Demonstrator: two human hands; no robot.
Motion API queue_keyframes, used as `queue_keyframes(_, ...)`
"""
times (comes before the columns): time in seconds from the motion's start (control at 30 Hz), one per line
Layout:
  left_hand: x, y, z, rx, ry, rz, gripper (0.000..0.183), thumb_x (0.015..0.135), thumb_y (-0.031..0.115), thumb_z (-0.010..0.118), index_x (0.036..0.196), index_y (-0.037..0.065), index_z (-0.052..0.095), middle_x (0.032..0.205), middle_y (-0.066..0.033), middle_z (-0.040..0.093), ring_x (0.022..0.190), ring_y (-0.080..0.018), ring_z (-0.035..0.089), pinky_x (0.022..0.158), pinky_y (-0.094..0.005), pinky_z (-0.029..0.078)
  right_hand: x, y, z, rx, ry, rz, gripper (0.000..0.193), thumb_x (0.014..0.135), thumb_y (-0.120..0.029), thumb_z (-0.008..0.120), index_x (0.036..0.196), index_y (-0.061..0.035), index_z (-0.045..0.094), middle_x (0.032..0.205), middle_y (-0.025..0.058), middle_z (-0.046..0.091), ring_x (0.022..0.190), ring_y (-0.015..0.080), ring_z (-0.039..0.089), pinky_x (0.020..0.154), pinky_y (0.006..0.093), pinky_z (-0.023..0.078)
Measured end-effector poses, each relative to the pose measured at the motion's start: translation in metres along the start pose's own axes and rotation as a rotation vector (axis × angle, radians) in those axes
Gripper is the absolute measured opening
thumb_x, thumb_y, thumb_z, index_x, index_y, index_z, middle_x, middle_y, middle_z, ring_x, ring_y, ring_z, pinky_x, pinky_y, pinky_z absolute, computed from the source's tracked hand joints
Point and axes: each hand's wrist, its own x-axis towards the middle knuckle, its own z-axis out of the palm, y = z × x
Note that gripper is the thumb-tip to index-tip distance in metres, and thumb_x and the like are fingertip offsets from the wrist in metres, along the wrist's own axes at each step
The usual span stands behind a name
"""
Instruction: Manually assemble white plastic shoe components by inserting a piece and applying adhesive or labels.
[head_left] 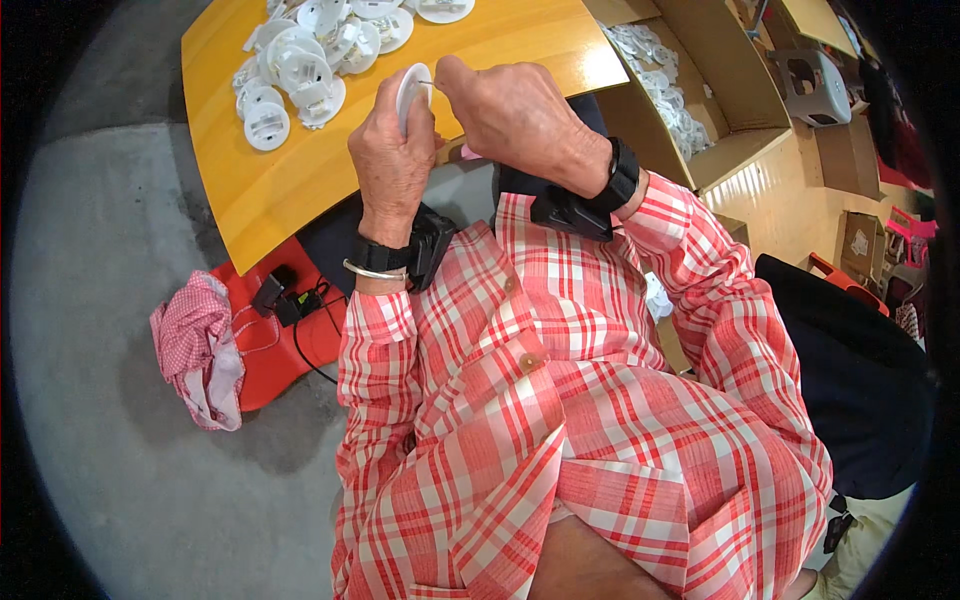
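At the near edge of the yellow table [225, 170], my left hand [390, 165] grips a round white plastic disc [411, 92] by its rim, tilted so it shows almost edge-on. My right hand [525, 115] is beside it, thumb and forefinger pinched. A thin dark piece [425, 83] spans the small gap between those fingertips and the disc; its kind is too small to make out. A heap of similar white discs [305, 70] with moulded centres lies farther back on the table. One single disc [267, 126] lies at the heap's near side.
An open cardboard box [745, 150] at the right holds many small white parts [665, 95]. Left of me, a red stool [275, 350] carries a checked pink cloth [198, 345] and black adapters with cables [285, 300]. A grey plastic stool [812, 88] stands beyond the box.
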Motion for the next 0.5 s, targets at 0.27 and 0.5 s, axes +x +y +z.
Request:
queue_keyframes(0.27, 0.001, -0.001, 0.0, -0.146, 0.089, -0.155, 0.022, 0.088, 0.012, 0.052, 0.107, 0.0, 0.053, 0.077, -0.0119, 0.064, 0.054, -0.0182, 0.064, 0.046, -0.0287, 0.049, 0.005, 0.015, 0.012, 0.248, 0.061, 0.062, 0.02, 0.088, -0.022, 0.054, 0.088, -0.0019, 0.057, 0.063, 0.0168, 0.055, 0.058, 0.0335, 0.056, 0.052, 0.0383, 0.042)
queue_keyframes(0.5, 0.0, 0.005, -0.004, -0.49, -0.26, -0.401, 0.03, 0.095, 0.026, 0.045, 0.111, 0.001, 0.04, 0.079, -0.0129, 0.058, 0.048, -0.016, 0.057, 0.04, -0.0223, 0.045, -0.019, 0.044, 0.015, 0.715, 0.066, 0.365, 0.027, 0.085, -0.026, 0.064, 0.086, 0.0, 0.055, 0.068, 0.0014, 0.052, 0.063, 0.0068, 0.048, 0.053, 0.0238, 0.04)
